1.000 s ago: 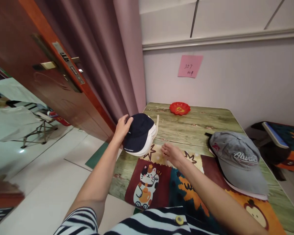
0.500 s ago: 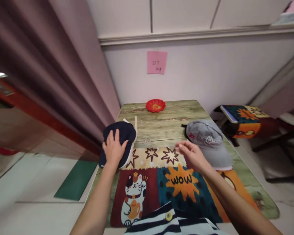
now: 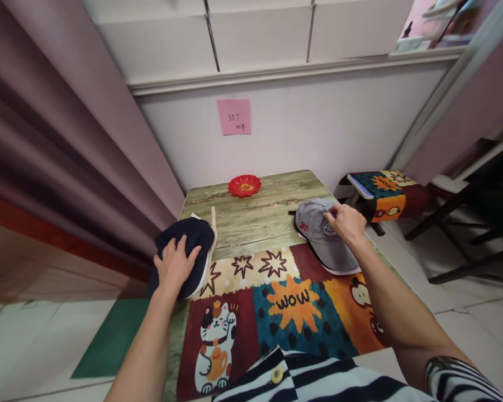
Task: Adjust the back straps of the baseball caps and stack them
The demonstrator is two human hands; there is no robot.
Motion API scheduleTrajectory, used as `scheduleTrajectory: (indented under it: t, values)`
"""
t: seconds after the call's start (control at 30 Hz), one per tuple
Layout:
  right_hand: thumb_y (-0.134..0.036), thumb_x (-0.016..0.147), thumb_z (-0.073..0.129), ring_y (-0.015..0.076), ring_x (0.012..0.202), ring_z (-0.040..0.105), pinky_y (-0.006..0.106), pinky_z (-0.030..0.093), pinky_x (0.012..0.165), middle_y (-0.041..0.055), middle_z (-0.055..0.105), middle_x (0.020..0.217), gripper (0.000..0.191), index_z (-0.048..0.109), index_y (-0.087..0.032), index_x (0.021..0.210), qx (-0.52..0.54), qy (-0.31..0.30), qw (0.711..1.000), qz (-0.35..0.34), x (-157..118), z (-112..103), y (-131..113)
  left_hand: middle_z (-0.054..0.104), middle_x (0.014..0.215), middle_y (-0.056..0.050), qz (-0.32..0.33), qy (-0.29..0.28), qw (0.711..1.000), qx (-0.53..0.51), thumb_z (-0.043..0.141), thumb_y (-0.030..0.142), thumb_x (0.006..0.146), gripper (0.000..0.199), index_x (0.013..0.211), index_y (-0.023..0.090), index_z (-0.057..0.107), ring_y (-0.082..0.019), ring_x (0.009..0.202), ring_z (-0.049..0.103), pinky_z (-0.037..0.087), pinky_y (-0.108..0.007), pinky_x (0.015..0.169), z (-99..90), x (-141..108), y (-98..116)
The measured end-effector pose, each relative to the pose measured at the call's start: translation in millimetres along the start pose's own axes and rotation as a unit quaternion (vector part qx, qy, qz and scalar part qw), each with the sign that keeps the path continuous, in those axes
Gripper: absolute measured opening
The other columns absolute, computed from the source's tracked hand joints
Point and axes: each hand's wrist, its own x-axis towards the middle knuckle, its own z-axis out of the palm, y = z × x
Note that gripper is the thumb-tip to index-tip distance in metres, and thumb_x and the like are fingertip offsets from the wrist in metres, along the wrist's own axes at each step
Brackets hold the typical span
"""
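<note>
On the bench (image 3: 251, 223), navy cap (image 3: 202, 234) is covered by spread left hand (image 3: 174, 267); grey cap (image 3: 336, 254) is touched by right hand (image 3: 349, 223), pinch unclear.

Under the spread fingers of the person's left hand (image 3: 176, 265), the navy cap (image 3: 203, 237) looks like matt, smooth woven cloth, while the grey cap (image 3: 312, 220) at the fingertips of the right hand (image 3: 332, 216) is matt cloth too, with a washed, slightly creased surface and raised lettering. Between the two hands' fingers lies a printed mat (image 3: 251, 296) of dull, soft-looking cloth, and beyond them the tabletop (image 3: 260, 215) has a wood-grain look with a faint sheen. Farther past the fingers, the red dish (image 3: 236, 187) appears to be glossy, smooth plastic.
</note>
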Motion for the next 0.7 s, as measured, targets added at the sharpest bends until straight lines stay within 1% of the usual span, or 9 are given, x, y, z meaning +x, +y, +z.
scheduleTrajectory:
  t: [0.17,0.23,0.3,0.37,0.47,0.53,0.57,0.63,0.7]
  values:
    - [-0.049,0.091,0.057,0.0278,0.080,0.069,0.032,0.038,0.061,0.0122,0.078,0.092,0.036,0.081,-0.024,0.098,0.048,0.090,0.995,0.017,-7,-16,16,0.029,0.164,-0.025,0.066,0.147,0.985,-0.060,0.046,0.045,0.099,0.060,0.147,0.010,0.049,-0.040,0.152,0.024,0.009,-0.067,0.121,-26.1,-15,33]
    - [-0.048,0.089,0.059,0.0261,0.076,0.068,0.032,0.040,0.061,0.0113,0.078,0.087,0.035,0.082,-0.022,0.096,0.105,0.156,0.982,0.004,-14,-31,19,0.038,0.160,-0.023,0.114,0.140,0.972,-0.150,0.052,0.044,0.096,0.054,0.139,0.012,0.057,-0.038,0.150,0.032,0.015,-0.061,0.123,-35.8,-20,55]
    - [-0.048,0.088,0.062,0.0226,0.069,0.066,0.031,0.042,0.063,0.0087,0.076,0.079,0.034,0.081,-0.021,0.093,0.187,0.206,0.960,-0.030,-24,-49,16,0.056,0.145,-0.020,0.146,0.064,0.945,-0.287,0.058,0.046,0.092,0.047,0.126,0.015,0.066,-0.035,0.137,0.049,0.030,-0.053,0.119,-44.3,-26,81]
    - [-0.048,0.086,0.065,0.0182,0.061,0.062,0.029,0.043,0.062,0.0054,0.072,0.071,0.032,0.080,-0.020,0.091,0.270,0.220,0.935,-0.070,-36,-67,8,0.068,0.128,-0.017,0.136,-0.072,0.882,-0.446,0.065,0.052,0.087,0.047,0.116,0.017,0.069,-0.032,0.122,0.062,0.043,-0.047,0.110,-51.6,-32,111]
    - [-0.048,0.085,0.068,0.0141,0.053,0.055,0.027,0.041,0.055,0.0013,0.066,0.064,0.031,0.077,-0.020,0.090,0.372,0.169,0.907,-0.103,-55,-84,-10,0.073,0.119,-0.016,0.054,-0.287,0.689,-0.663,0.064,0.064,0.085,0.058,0.118,0.016,0.068,-0.028,0.112,0.069,0.051,-0.041,0.099,-59.9,-40,153]
    - [-0.049,0.085,0.069,0.0135,0.053,0.054,0.026,0.042,0.052,0.0003,0.065,0.064,0.030,0.074,-0.020,0.089,0.445,0.098,0.882,-0.118,-67,-82,-23,0.075,0.109,-0.016,-0.018,-0.363,0.563,-0.742,0.061,0.070,0.085,0.062,0.112,0.015,0.069,-0.027,0.102,0.073,0.055,-0.039,0.091,-63.7,-39,174]
    - [-0.049,0.085,0.069,0.0135,0.053,0.055,0.025,0.043,0.052,0.0001,0.065,0.065,0.030,0.073,-0.020,0.088,0.479,0.058,0.867,-0.122,-72,-78,-28,0.076,0.105,-0.015,-0.050,-0.371,0.518,-0.769,0.063,0.068,0.086,0.058,0.108,0.015,0.070,-0.025,0.096,0.074,0.057,-0.038,0.087,-65.6,-37,182]
    - [-0.050,0.085,0.070,0.0137,0.055,0.057,0.025,0.047,0.053,-0.0003,0.064,0.066,0.030,0.069,-0.020,0.086,0.535,-0.016,0.837,-0.114,-79,-65,-40,0.077,0.095,-0.010,-0.100,-0.333,0.476,-0.807,0.073,0.050,0.084,0.039,0.099,0.015,0.071,-0.021,0.086,0.073,0.058,-0.033,0.082,-70.9,-29,189]
    - [-0.050,0.084,0.071,0.0146,0.057,0.061,0.027,0.052,0.057,-0.0007,0.063,0.066,0.031,0.066,-0.020,0.083,0.588,-0.065,0.801,-0.088,-86,-48,-51,0.076,0.087,-0.006,-0.118,-0.284,0.477,-0.823,0.081,0.029,0.077,0.023,0.092,0.014,0.071,-0.016,0.078,0.071,0.057,-0.029,0.078,-80.8,-19,189]
